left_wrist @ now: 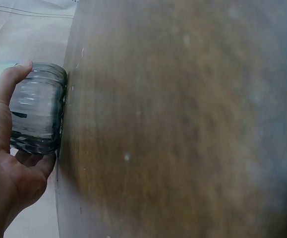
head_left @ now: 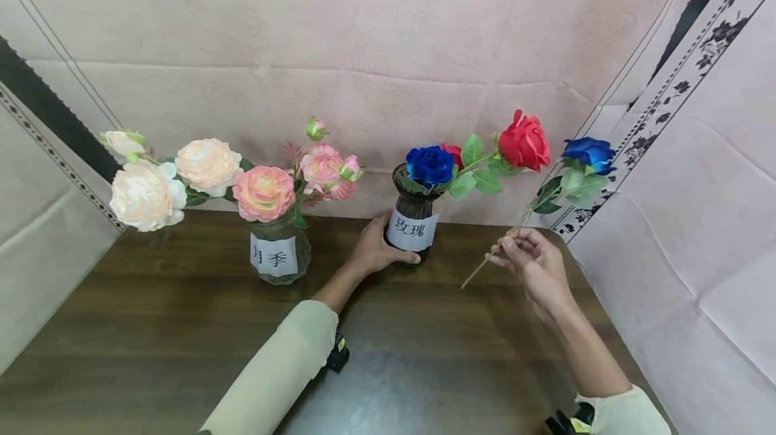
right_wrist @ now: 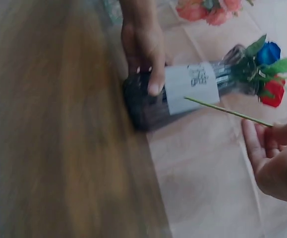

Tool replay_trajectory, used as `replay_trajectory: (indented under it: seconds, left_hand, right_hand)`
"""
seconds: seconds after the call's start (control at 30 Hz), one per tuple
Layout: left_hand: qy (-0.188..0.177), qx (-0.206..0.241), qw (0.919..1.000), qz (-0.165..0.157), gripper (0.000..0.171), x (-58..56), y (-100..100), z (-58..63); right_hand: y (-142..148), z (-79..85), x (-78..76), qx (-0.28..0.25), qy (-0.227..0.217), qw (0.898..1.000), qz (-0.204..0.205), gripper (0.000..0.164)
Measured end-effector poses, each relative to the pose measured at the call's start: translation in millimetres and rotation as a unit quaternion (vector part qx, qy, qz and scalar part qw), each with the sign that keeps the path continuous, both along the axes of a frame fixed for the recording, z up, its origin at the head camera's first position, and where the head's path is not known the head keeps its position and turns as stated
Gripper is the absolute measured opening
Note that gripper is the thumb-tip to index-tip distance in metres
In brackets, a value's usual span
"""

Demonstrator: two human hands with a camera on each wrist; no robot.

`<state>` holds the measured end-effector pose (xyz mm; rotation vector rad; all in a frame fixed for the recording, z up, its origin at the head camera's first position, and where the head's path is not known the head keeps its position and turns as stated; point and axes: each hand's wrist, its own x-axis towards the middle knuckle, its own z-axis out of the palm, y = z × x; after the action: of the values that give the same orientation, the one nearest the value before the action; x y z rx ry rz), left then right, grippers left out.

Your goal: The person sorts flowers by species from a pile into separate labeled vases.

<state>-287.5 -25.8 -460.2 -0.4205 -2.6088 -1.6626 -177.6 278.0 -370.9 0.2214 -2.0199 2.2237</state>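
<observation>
My left hand (head_left: 374, 246) grips the lower part of a dark glass vase (head_left: 415, 205) with a white label, on the table near its back edge. A blue rose (head_left: 430, 164), a red rose (head_left: 524, 141) leaning right, and another partly hidden red bloom are in the vase. To its right, my right hand (head_left: 539, 270) pinches the thin stem (head_left: 475, 274) of a second blue rose (head_left: 589, 154). That bloom points up and right, and the stem's lower end is apart from the vase. In the left wrist view, thumb and fingers wrap the vase (left_wrist: 36, 106).
Left of the dark vase stands a clear glass vase (head_left: 305, 261), also labelled, with cream flowers (head_left: 147, 194) and pink flowers (head_left: 265, 192). The brown wooden table (head_left: 151, 341) meets pale cloth walls (head_left: 388, 31) at the back and sides.
</observation>
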Motion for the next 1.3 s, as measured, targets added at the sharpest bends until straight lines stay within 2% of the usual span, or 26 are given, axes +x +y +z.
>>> replay_trajectory:
  seconds: [0.13, 0.27, 0.43, 0.63, 0.73, 1.07, 1.3]
  left_hand:
    - [0.003, 0.000, 1.0000, 0.000, 0.110, -1.1, 0.2, -2.1]
    - [0.009, 0.006, 0.9999, 0.002, 0.111, -2.0, -0.2, -1.6]
    - [0.007, -0.001, 1.0000, 0.000, 0.111, -0.9, 0.1, -0.8]
    - [0.006, 0.006, 1.0000, 0.000, 0.111, -0.7, 0.7, 1.0]
    - [0.005, 0.004, 1.0000, 0.001, 0.111, -0.7, 0.6, 0.6]
    - [0.004, 0.000, 1.0000, 0.002, 0.113, 0.3, -0.7, 0.3]
    - [-0.001, -0.001, 1.0000, 0.003, 0.114, 0.6, -1.0, 1.4]
  right_hand:
    - [-18.9, 8.5, -7.6, -0.068, 0.041, 0.997, -0.015, 0.005]
    - [-34.8, 18.1, -15.6, -0.128, 0.072, 0.988, -0.050, 0.005]
    - [-46.5, 30.0, -22.0, -0.196, 0.105, 0.971, -0.086, 0.005]
    - [-57.6, 45.2, -28.6, -0.253, 0.148, 0.951, -0.103, 0.010]
    - [-62.6, 51.6, -31.2, -0.273, 0.159, 0.942, -0.111, 0.015]
    - [-69.8, 59.3, -36.0, -0.302, 0.175, 0.928, -0.128, 0.034]
    - [-71.2, 60.4, -36.1, -0.316, 0.187, 0.921, -0.126, 0.022]
